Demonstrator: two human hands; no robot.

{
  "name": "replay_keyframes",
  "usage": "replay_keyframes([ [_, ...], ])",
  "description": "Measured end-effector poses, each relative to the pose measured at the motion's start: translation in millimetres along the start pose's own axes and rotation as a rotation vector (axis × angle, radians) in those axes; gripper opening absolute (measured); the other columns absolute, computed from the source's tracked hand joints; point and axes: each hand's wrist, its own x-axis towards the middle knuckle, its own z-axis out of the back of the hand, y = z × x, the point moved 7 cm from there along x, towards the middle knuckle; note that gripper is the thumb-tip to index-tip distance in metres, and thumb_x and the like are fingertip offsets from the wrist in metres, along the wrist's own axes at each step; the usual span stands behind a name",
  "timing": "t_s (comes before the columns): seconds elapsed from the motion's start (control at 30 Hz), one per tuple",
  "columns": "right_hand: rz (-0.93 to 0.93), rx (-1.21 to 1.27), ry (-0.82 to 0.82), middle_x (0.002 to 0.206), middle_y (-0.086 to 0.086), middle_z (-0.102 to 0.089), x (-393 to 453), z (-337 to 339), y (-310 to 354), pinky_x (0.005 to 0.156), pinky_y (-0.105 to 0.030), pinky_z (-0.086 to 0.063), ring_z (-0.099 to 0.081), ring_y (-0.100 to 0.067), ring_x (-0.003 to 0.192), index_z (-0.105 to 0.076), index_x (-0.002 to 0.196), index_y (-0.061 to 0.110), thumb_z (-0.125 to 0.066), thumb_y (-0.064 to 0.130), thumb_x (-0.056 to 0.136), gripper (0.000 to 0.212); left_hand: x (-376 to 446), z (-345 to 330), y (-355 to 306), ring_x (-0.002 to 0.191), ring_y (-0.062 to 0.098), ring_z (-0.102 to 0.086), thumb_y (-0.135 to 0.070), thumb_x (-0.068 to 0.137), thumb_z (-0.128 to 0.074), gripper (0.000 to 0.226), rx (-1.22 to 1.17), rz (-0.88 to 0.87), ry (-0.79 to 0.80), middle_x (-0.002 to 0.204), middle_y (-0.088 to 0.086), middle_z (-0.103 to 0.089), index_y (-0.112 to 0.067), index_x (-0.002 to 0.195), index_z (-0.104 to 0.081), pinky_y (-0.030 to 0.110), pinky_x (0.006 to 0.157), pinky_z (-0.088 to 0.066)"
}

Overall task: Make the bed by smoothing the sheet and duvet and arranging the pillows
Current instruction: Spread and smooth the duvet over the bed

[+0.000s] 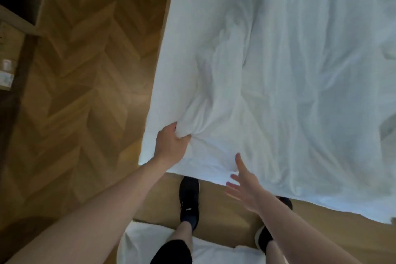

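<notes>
A white sheet or duvet (289,70) covers the bed, creased in long folds that run toward its near left corner. My left hand (171,143) grips a bunch of that fabric at the near left corner. My right hand (242,186) hovers with fingers spread straight just above the near edge of the fabric, holding nothing. A white pillow (141,246) lies on the floor behind my feet, partly hidden by my legs.
Herringbone wood floor (85,92) stretches left of the bed. A wooden furniture piece with a dark opening (23,6) stands at the far left. My black shoes (189,199) stand close to the bed's near edge.
</notes>
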Motion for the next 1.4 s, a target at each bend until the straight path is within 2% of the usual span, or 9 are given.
replay_keyframes([
  [0.13,0.055,0.185,0.068,0.140,-0.007,-0.060,-41.2,-68.0,27.7,0.101,-0.049,-0.055,-0.063,-0.031,0.120,-0.048,0.146,0.014,-0.073,0.071,0.077,0.093,-61.3,92.6,16.5,0.078,-0.003,-0.062,-0.020,0.086,-0.077,0.023,-0.082,0.101,-0.131,0.081,-0.020,-0.068,-0.038,0.089,-0.063,0.022,0.065,-0.047],
  [0.27,0.177,0.065,0.092,0.123,-0.003,-0.066,-69.6,-123.8,44.3,0.090,-0.040,-0.060,-0.066,-0.022,0.109,-0.036,0.154,0.020,-0.080,0.048,0.085,0.087,-92.6,120.3,70.2,0.098,0.016,-0.066,-0.021,0.086,-0.081,0.029,-0.159,0.291,-0.097,0.103,-0.010,-0.068,-0.027,0.110,-0.066,0.033,0.086,-0.050],
  [0.43,0.289,-0.324,0.058,0.124,-0.003,-0.066,-78.7,-125.3,40.7,0.095,-0.041,-0.058,-0.067,-0.017,0.096,-0.037,0.154,0.025,-0.075,0.034,0.089,0.075,-97.8,97.2,126.9,0.139,0.032,-0.043,-0.055,0.095,-0.060,0.084,0.344,0.530,0.056,0.155,0.010,-0.040,-0.007,0.156,-0.026,0.040,0.114,-0.037],
  [0.63,0.316,-0.532,-0.106,0.145,-0.004,-0.055,-92.1,-41.3,32.7,0.070,-0.027,-0.051,-0.066,-0.014,0.089,-0.036,0.154,0.019,-0.066,0.026,0.095,0.066,-87.5,57.1,88.9,0.139,0.028,-0.044,-0.024,0.097,-0.051,0.076,0.581,0.394,0.328,0.165,0.005,-0.027,-0.023,0.163,-0.014,0.034,0.103,-0.048],
  [0.77,0.305,-0.550,-0.155,0.140,-0.004,-0.057,-123.6,-12.7,20.6,0.066,-0.029,-0.051,-0.066,-0.016,0.082,-0.038,0.153,0.019,-0.064,0.024,0.095,0.064,-102.0,50.2,45.3,0.150,0.025,-0.029,-0.030,0.097,-0.054,0.074,0.508,0.340,0.321,0.167,0.004,-0.021,-0.020,0.162,-0.020,0.033,0.118,-0.034],
  [0.9,0.349,-0.599,-0.089,0.147,-0.002,-0.053,-160.4,-36.9,26.6,0.086,-0.035,-0.058,-0.068,-0.017,0.097,-0.037,0.152,0.023,-0.064,0.027,0.093,0.065,-123.5,67.3,10.2,0.148,0.022,-0.033,-0.031,0.096,-0.056,0.066,0.463,0.270,0.286,0.164,0.001,-0.031,-0.023,0.158,-0.033,0.032,0.117,-0.032],
  [1.03,0.440,-0.670,-0.031,0.151,0.000,-0.049,-198.9,-82.2,48.6,0.067,-0.018,-0.047,-0.059,-0.008,0.090,-0.035,0.155,0.026,-0.063,0.027,0.095,0.066,-146.0,110.1,-14.1,0.146,0.021,-0.036,-0.026,0.096,-0.057,0.059,0.387,0.220,0.223,0.162,-0.001,-0.032,-0.023,0.153,-0.041,0.033,0.118,-0.035],
  [1.23,0.513,-0.798,-0.058,0.157,-0.002,-0.043,-263.8,-148.5,63.6,0.079,-0.024,-0.048,-0.062,-0.010,0.087,-0.029,0.159,0.026,-0.060,0.028,0.093,0.073,-179.1,200.1,-24.5,0.140,0.020,-0.043,-0.030,0.092,-0.061,0.066,0.349,0.190,0.157,0.159,-0.004,-0.037,-0.027,0.154,-0.038,0.040,0.112,-0.043],
  [1.4,0.562,-0.909,-0.113,0.154,-0.003,-0.046,-295.1,-196.6,56.6,0.061,-0.019,-0.048,-0.067,-0.013,0.084,-0.024,0.161,0.025,-0.058,0.026,0.092,0.077,-196.6,279.1,-26.6,0.143,0.023,-0.040,-0.031,0.096,-0.059,0.068,0.450,0.107,0.150,0.160,-0.005,-0.034,-0.026,0.157,-0.029,0.037,0.110,-0.042],
])
